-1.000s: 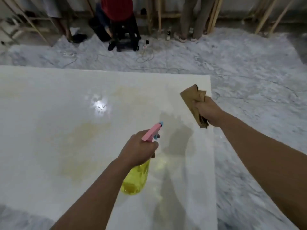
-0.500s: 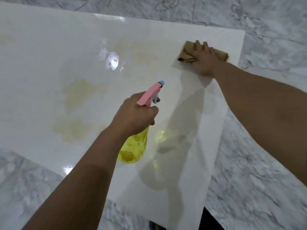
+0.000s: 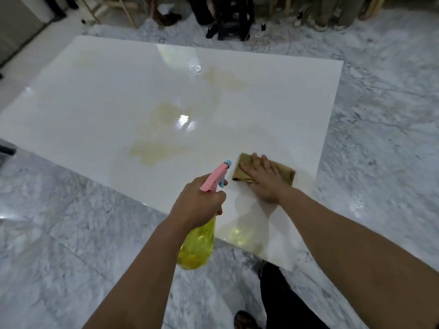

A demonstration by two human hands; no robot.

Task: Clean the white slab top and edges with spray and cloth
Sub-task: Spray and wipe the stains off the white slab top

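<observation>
Head view: my right hand (image 3: pixel 263 180) presses flat, fingers straight and spread, on the folded brown cloth (image 3: pixel 282 172) near the glossy white slab's (image 3: pixel 99 98) near right corner. My left hand (image 3: pixel 198 201) has its fingers clamped round the yellow spray bottle with pink trigger (image 3: pixel 198 248). Yellowish wet patches (image 3: pixel 156 150) lie just left; overlapping strokes with even pressure toward them would serve best.
</observation>
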